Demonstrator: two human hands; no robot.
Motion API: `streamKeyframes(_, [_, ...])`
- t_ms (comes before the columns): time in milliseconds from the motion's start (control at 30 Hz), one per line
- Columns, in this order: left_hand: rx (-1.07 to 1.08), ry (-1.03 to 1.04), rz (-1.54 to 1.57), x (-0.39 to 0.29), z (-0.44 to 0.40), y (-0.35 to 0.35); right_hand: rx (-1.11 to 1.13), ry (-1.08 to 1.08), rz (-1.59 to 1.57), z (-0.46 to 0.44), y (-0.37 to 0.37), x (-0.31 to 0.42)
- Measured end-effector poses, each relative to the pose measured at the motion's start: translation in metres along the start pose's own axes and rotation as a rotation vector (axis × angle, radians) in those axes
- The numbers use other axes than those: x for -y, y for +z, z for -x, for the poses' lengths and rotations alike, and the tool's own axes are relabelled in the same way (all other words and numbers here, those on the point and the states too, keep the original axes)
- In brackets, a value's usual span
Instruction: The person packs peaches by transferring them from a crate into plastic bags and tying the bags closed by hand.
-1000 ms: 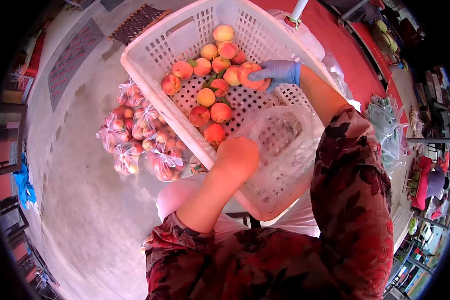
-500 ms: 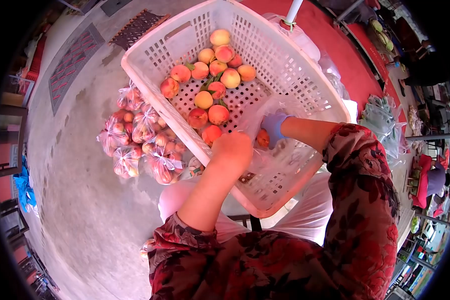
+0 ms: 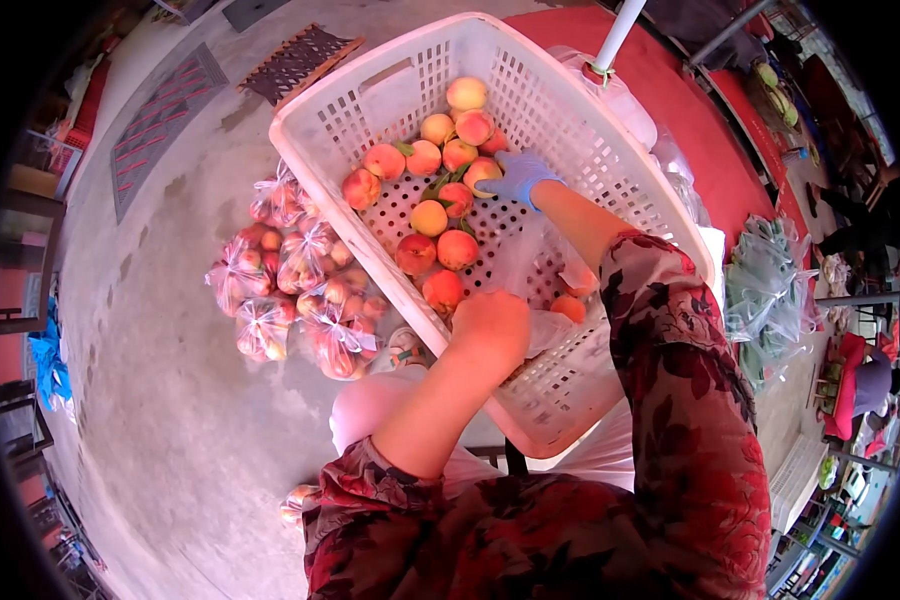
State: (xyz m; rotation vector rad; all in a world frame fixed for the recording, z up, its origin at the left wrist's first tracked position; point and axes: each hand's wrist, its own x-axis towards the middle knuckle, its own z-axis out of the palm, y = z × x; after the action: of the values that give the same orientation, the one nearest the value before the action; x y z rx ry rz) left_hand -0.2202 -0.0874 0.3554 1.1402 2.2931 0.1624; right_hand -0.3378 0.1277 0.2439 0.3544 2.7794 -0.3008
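Several loose peaches (image 3: 457, 250) lie in the crate (image 3: 318, 122); the gloved right hand (image 3: 523, 178) spreads its fingers against one, grip unclear; the left hand (image 3: 492, 325), fingers hidden, meets a clear bag (image 3: 548, 335); bagged fruit (image 3: 305, 258) sits on the floor (image 3: 170, 350) outside

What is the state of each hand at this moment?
Left hand: looks closed on the clear bag.
Right hand: on a peach; whether it grips cannot be told.
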Motion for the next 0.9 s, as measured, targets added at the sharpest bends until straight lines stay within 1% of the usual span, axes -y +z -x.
streamKeyframes(67, [-0.031,-0.009,0.036,0.000,0.000,0.000,0.029,0.037,0.105,-0.022,0.019,0.005])
streamKeyframes(100, [-0.044,-0.011,0.055,0.000,0.001,0.001,-0.032,0.134,0.061,-0.023,0.028,0.004])
streamKeyframes(167, [-0.048,-0.004,0.063,-0.001,0.002,0.001,-0.020,0.117,0.007,-0.032,0.037,-0.003])
streamKeyframes(200, [-0.055,0.002,0.064,0.000,0.002,-0.001,-0.020,0.109,-0.020,-0.033,0.030,0.000])
streamKeyframes(300, [-0.043,0.007,0.092,0.002,0.002,-0.002,-0.023,0.161,-0.063,-0.018,0.017,0.005])
streamKeyframes(400, [-0.004,0.011,0.075,0.001,0.003,-0.004,-0.059,0.053,-0.003,-0.002,0.007,-0.009])
streamKeyframes(500, [-0.037,0.038,0.117,0.002,0.000,0.001,0.207,0.066,-0.721,0.028,-0.036,-0.030])
streamKeyframes(533, [-0.019,0.031,0.114,0.000,0.000,0.002,0.257,0.020,-0.924,0.053,-0.063,-0.029])
streamKeyframes(567, [-0.012,0.023,0.103,0.000,0.000,-0.002,0.354,-0.087,-1.110,0.067,-0.075,-0.042])
streamKeyframes(667, [0.031,0.016,0.082,-0.001,-0.001,-0.007,0.623,-0.280,-1.573,0.131,-0.107,-0.063])
streamKeyframes(733, [0.050,0.011,0.040,-0.003,0.001,-0.011,0.757,-0.286,-1.434,0.157,-0.111,-0.066])
streamKeyframes(800, [0.072,0.016,0.034,-0.006,0.001,-0.014,0.986,-0.316,-1.354,0.154,-0.080,-0.067])
streamKeyframes(867, [0.064,0.024,0.038,-0.005,0.003,-0.012,0.966,-0.126,-1.072,0.149,-0.056,-0.043])
streamKeyframes(900, [0.043,0.027,0.044,-0.004,0.004,-0.009,0.900,-0.172,-0.803,0.142,-0.043,-0.033])
